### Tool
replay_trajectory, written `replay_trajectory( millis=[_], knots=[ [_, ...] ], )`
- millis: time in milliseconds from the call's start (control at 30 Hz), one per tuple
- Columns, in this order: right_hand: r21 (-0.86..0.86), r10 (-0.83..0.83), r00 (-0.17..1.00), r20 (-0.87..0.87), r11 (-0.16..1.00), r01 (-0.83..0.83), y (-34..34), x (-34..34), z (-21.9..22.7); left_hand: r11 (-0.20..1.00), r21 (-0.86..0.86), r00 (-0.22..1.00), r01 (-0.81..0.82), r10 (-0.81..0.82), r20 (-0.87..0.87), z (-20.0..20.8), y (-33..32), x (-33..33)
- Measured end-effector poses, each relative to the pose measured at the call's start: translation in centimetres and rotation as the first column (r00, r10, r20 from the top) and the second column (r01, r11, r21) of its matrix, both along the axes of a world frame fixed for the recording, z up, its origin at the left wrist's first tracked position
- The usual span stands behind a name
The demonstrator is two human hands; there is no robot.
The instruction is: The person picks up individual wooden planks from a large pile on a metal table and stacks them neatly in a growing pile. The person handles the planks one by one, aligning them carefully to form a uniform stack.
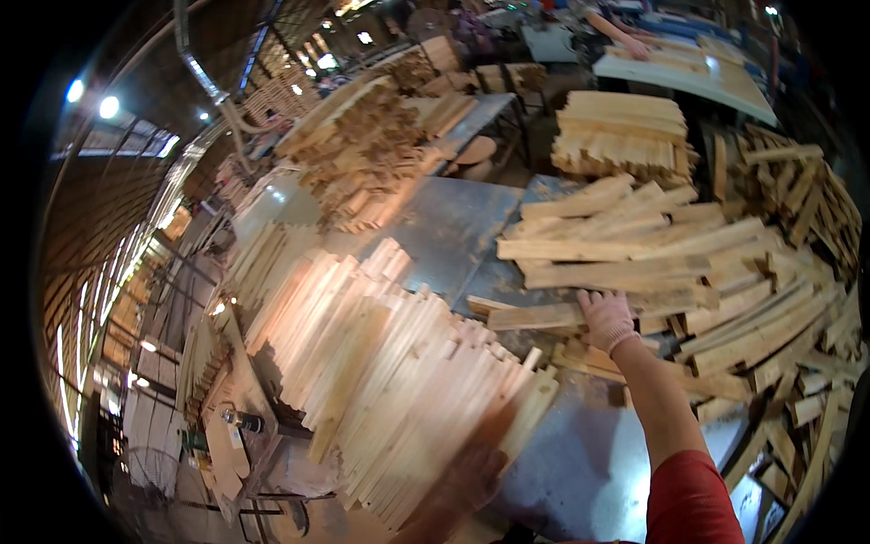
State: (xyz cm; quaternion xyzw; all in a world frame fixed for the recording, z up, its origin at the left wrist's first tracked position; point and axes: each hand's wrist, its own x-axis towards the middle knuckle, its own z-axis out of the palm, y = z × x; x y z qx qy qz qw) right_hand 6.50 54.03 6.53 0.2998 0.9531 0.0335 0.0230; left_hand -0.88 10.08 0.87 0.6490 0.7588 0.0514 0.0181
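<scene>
My right hand (605,319), in a light knitted glove, reaches to the right side of the metal table. Its fingers curl over a rough wooden slat (539,315) that lies crosswise under the palm. My left hand (473,476) is low in the picture, dark and blurred, beside the near end of a pale slat (533,412) at the right edge of a wide layer of slats. Whether its fingers grip that slat is unclear. The layer of smooth pale slats (399,390) lies side by side, slanting away from me.
A loose heap of rough slats (634,240) spreads over the right side, with more scraps (797,190) beyond. Bare metal tabletop (453,227) shows in the middle. Stacked wood (621,131) stands behind. Another person's hand (636,47) rests over a far table. A dark bottle-like object (243,419) lies at left.
</scene>
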Motion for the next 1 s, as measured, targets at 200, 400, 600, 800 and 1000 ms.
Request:
replay_trajectory(
  millis=[200, 400, 600, 800, 1000],
  knots=[
    [-0.242, 0.038, 0.988, 0.147, 0.97, -0.002, 0.1, -0.9, -1.3, 0.982, 0.168, 0.983, -0.081, 0.051, 0.177, -3.6, -2.3, -0.4],
    [-0.362, -0.091, 0.99, 0.11, 0.924, 0.125, -4.2, 4.3, 3.1, 0.956, 0.29, 0.977, -0.041, -0.023, 0.213, -2.2, -2.0, -1.1],
    [-0.931, -0.571, 0.794, -0.208, 0.364, 0.018, -12.3, 15.2, -3.9, 0.997, 0.071, 0.977, 0.044, -0.058, 0.206, 0.1, 0.1, -1.0],
    [-0.888, -0.394, 0.916, 0.073, 0.392, 0.24, -29.3, 9.9, -6.5, 0.967, 0.235, 0.985, 0.096, -0.126, 0.117, 1.3, -0.2, 0.4],
    [-0.811, -0.2, 0.89, -0.41, 0.526, -0.256, -21.8, 9.7, -3.8, 0.985, 0.167, 0.996, 0.034, -0.047, 0.079, -1.0, -1.8, 0.2]
  ],
)
